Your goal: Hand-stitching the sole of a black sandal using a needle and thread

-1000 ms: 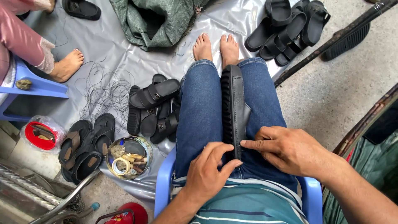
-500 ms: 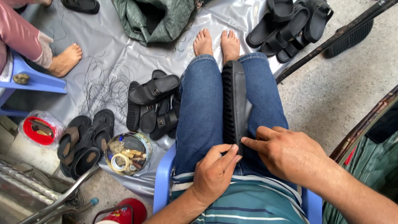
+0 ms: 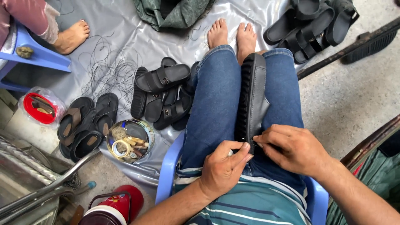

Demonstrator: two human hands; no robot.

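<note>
A black sandal point(image 3: 253, 93) lies lengthwise between my knees, sole edge up, its toe toward my bare feet. My left hand point(image 3: 223, 168) pinches the sandal's near end from the left, fingers closed on its heel edge. My right hand point(image 3: 293, 149) presses against the same end from the right, thumb and forefinger pinched on something thin at the sole seam; I cannot tell what it is. I sit in blue jeans on a blue plastic chair point(image 3: 167, 168).
A heap of black sandals point(image 3: 164, 93) lies left of my leg, another heap point(image 3: 313, 25) at the top right. A round tin of small tools point(image 3: 128, 141), loose black thread point(image 3: 109, 68), a red flask point(image 3: 118, 208) and another person's bare foot point(image 3: 71, 36) are on the left.
Both hands have drawn closer together at the sandal's near end. My left hand moved right and closed onto the heel edge. The view has tilted slightly.
</note>
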